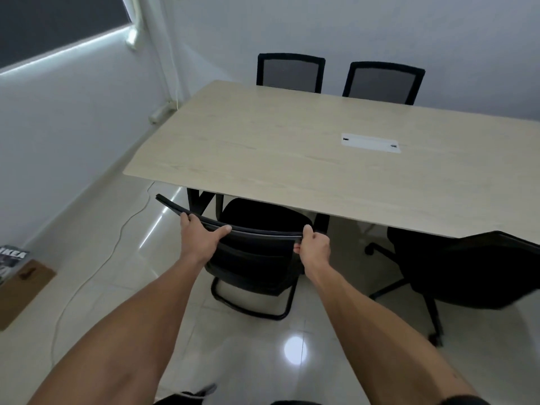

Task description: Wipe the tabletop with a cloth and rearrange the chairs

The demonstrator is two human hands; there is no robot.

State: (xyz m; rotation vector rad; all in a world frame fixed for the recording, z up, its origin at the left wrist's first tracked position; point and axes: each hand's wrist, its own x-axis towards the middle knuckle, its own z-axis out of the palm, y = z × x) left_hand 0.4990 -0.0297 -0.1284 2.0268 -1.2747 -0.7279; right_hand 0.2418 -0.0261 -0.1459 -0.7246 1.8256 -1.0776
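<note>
Chair step in hand; no cloth is seen anywhere in view.

The near chair [257, 252], black with a sled base, is held by the top rail of its backrest. The left hand [201, 239] is closed over the rail toward its left end, thumb laid along the rail's front. The right hand [314, 245] is clamped on the right corner of the same rail, fingers curled round its edge. Both forearms are stretched forward.

The seat is partly tucked beneath the near edge of the table [292, 147]; the backrest and the rear of the base stand clear of it, out on the tiled floor [248, 361]. The chair sits slightly skewed to the table edge, its left end further out.

The tabletop is bare apart from a white cable hatch [370, 142]. Whether it has been wiped cannot be told.

Two mesh-backed chairs [292, 73] are pushed in at the far side. A swivel chair [467, 270] stands just to the right of the held one, out from the table and turned at an angle.

Judgement: the held chair is being squared and slid. The next move calls for an even push from both hands, the left end brought round so the backrest lies parallel to the edge. The swivel chair probably wants attention afterwards. A white cord [96, 270] trails across the floor to the left, apart from the sled base.
</note>
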